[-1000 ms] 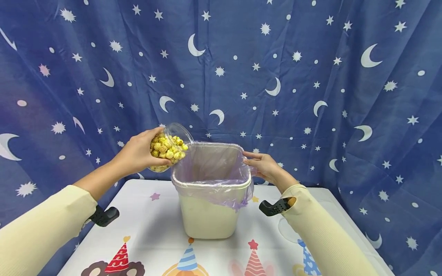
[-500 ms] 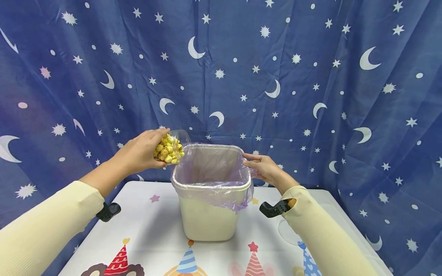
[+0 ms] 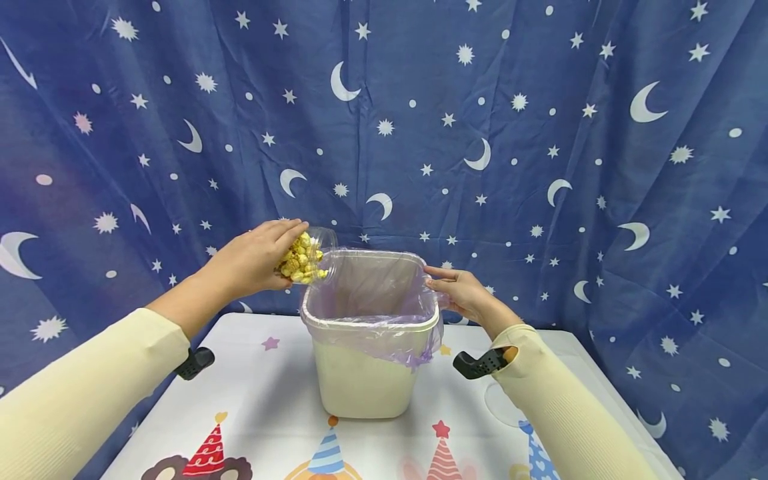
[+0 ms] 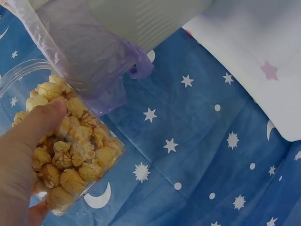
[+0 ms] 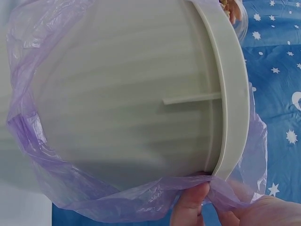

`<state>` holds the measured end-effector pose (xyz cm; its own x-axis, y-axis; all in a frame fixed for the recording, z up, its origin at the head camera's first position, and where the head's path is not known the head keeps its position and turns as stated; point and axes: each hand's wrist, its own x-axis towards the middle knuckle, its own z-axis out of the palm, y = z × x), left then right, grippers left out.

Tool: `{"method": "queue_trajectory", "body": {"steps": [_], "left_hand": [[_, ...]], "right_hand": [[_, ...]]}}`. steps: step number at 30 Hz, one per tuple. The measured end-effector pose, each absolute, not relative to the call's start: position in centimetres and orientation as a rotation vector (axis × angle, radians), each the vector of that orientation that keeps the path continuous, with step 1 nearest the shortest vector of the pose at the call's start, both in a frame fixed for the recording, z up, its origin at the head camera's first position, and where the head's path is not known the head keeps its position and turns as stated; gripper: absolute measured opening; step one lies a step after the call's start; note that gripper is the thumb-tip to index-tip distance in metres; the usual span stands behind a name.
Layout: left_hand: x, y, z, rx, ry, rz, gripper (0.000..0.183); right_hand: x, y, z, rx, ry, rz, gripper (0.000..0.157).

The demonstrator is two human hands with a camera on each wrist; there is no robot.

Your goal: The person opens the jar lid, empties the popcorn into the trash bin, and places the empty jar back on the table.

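Observation:
My left hand point(image 3: 249, 261) grips a clear plastic jar point(image 3: 326, 238) of yellow popcorn point(image 3: 303, 259). The jar lies tilted on its side, its mouth turned toward the bin's left rim. In the left wrist view the thumb presses along the jar's wall, over the popcorn point(image 4: 77, 160). A cream trash bin point(image 3: 365, 387) stands upright on the table, a thin purple plastic bag point(image 3: 390, 343) folded over part of its rim. At the bin's right rim, my right hand point(image 3: 463, 292) pinches the bag; the right wrist view shows its thumb against the purple film point(image 5: 141, 202).
A white table cover point(image 3: 258, 387) printed with party hats lies under the bin. Behind the table hangs a blue curtain point(image 3: 408, 167) with moons and stars. A clear round lid-like disc point(image 3: 503, 405) lies near the right forearm.
My left hand has moved right with the jar and rolled over, so the jar tips further and its mouth sits closer over the bin's left rim. The right hand keeps its place.

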<state>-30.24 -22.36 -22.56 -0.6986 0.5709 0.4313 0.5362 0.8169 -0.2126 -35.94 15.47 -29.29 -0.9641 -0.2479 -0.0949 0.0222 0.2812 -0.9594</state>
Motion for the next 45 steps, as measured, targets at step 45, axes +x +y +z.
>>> {"method": "queue_trajectory", "body": {"steps": [45], "left_hand": [[-30.6,-20.7,-21.7,-1.036,-2.296,0.462,0.095]], "right_hand": [[-36.0,15.5,-29.5,-0.206,2.335,-1.736,0.046]]}}
